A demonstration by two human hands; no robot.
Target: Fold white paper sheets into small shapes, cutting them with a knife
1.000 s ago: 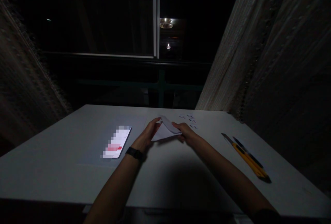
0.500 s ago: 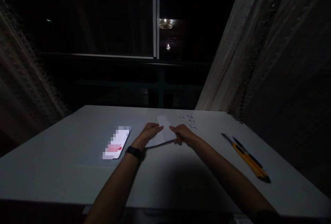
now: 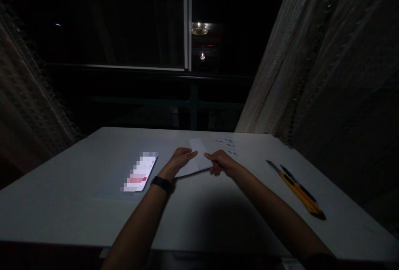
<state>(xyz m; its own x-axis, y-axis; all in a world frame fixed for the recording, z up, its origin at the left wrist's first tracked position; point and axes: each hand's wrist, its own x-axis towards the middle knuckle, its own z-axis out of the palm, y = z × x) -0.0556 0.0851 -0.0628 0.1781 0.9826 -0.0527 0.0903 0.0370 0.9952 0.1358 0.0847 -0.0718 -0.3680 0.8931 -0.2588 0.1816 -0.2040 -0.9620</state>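
Observation:
A white sheet of paper (image 3: 199, 160), with a folded-over flap, is held between my two hands above the middle of the table. My left hand (image 3: 180, 158) grips its left side, thumb on top and the other fingers mostly hidden. On the right edge, my right hand (image 3: 220, 161) pinches the paper between thumb and curled fingers. A dark band (image 3: 161, 183) circles my left wrist. Just beyond my right hand lie several small paper pieces (image 3: 230, 146) with dark marks.
A lit phone (image 3: 141, 173) lies left of my hands on a pale sheet. To the right, a yellow utility knife (image 3: 299, 193) rests beside a dark pen (image 3: 297, 182). The white table (image 3: 77, 216) reaches a dark window, with curtains (image 3: 271, 62) at both sides.
Very little differs. The right-hand fingers shift slightly at the paper's edge, and the flap lies a bit flatter there.

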